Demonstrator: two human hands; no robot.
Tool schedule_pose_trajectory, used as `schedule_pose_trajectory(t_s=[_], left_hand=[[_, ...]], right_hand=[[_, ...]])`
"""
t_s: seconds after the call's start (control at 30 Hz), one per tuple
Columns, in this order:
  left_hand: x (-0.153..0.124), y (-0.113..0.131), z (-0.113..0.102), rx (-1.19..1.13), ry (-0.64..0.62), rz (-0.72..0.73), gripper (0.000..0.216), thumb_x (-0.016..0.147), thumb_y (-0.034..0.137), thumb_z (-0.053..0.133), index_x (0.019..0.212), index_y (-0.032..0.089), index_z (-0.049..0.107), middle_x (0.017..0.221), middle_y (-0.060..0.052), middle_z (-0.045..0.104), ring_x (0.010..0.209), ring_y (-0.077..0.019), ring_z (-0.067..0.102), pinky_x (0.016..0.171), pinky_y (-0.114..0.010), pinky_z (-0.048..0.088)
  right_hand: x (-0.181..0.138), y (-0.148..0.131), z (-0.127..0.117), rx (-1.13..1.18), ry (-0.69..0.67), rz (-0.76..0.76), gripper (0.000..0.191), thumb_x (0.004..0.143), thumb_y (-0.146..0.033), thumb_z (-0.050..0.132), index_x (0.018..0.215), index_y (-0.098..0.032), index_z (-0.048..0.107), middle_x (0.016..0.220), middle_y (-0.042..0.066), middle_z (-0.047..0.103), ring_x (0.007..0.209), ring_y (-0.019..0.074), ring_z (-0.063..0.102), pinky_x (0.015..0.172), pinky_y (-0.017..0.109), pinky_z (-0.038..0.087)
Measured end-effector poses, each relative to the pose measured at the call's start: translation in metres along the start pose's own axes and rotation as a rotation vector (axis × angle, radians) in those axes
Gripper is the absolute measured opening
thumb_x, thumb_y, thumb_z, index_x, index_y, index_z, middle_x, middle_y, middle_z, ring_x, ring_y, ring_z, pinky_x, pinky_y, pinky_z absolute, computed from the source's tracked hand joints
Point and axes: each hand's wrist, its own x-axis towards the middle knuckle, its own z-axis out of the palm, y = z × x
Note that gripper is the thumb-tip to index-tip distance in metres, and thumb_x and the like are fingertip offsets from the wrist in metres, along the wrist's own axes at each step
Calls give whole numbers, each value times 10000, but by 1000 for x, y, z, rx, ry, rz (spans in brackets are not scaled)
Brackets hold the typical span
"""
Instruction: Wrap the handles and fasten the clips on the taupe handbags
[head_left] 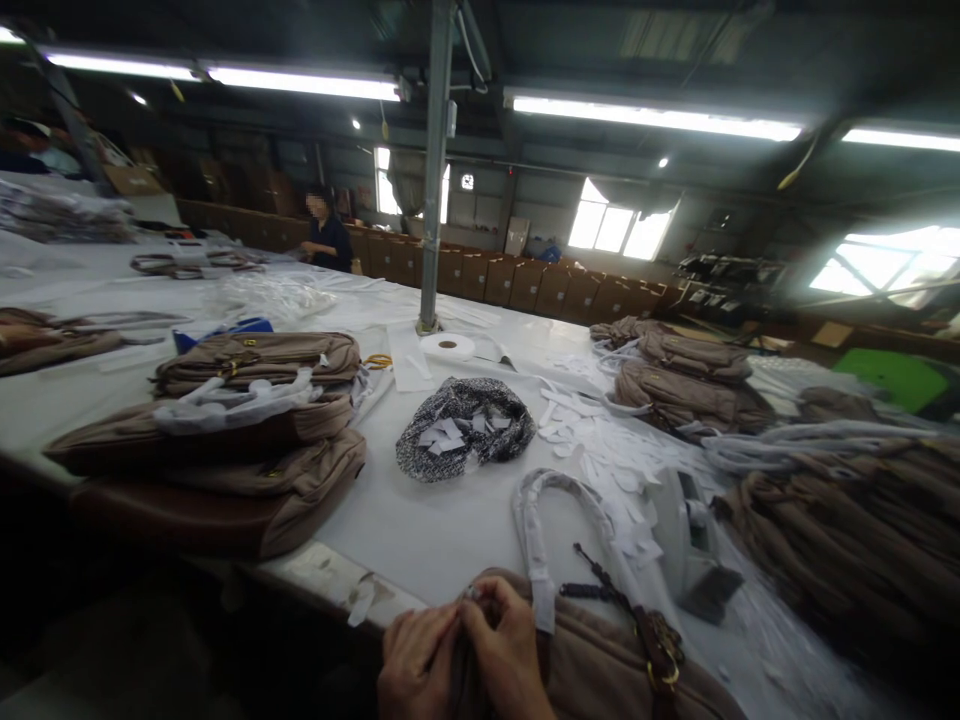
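A taupe fabric handbag [600, 665] with brown leather trim lies at the table's front edge. My left hand [418, 655] is closed at the bag's left end, its fingers bunched against the fabric. Close beside it, my right hand [511, 640] pinches at the same spot, where a small pale, shiny bit [472, 592] shows between the fingertips; its kind is unclear. The bag's handle [534, 520], wrapped in white padding, arches up behind my right hand. A dark leather strap with a metal clasp [664, 645] hangs on the bag's right part.
Stacked bags [262, 440] stand at left, more bags [847, 520] at right. A tweed-patterned cloth ring [420, 460] holds white slips. Loose paper strips [600, 440], a tape dispenser [682, 540], a white roll [448, 346] and a post [435, 170] are ahead. A person [328, 235] is farther back.
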Motion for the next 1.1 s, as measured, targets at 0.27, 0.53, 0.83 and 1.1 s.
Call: schedule_pose_trajectory(t_s=[0.27, 0.53, 0.83, 1.1], left_hand=[[-10, -10, 2, 165, -7, 452, 297, 893, 100, 417, 1110, 153, 612, 1003, -122, 735, 963, -206, 669, 1038, -446, 289], [-12, -19, -1, 141, -77, 439, 243, 879, 172, 468, 1033, 202, 653, 1082, -102, 684, 1016, -218, 626, 893, -360, 461], [-15, -10, -7, -227, -193, -124, 221, 884, 312, 466, 1036, 249, 614, 1102, -40, 687, 1012, -199, 635, 886, -301, 504], [63, 12, -19, -653, -185, -796, 479, 747, 577, 565, 960, 149, 596, 1005, -102, 686, 1035, -277, 604, 990, -447, 397]], right_hand=[[10, 7, 13, 81, 111, 263, 53, 653, -197, 581, 683, -158, 560, 474, -37, 549, 399, 112, 500, 403, 200, 391], [6, -8, 9, -89, 57, 81, 155, 737, -278, 591, 707, -143, 660, 566, 9, 636, 520, 141, 581, 509, 212, 423], [18, -30, -94, -461, 334, 55, 397, 848, -440, 453, 858, -137, 710, 704, 85, 692, 670, 203, 617, 634, 272, 424], [12, -7, -91, -443, 220, 60, 242, 734, -385, 600, 668, -166, 679, 699, 61, 662, 688, 214, 593, 634, 284, 388]])
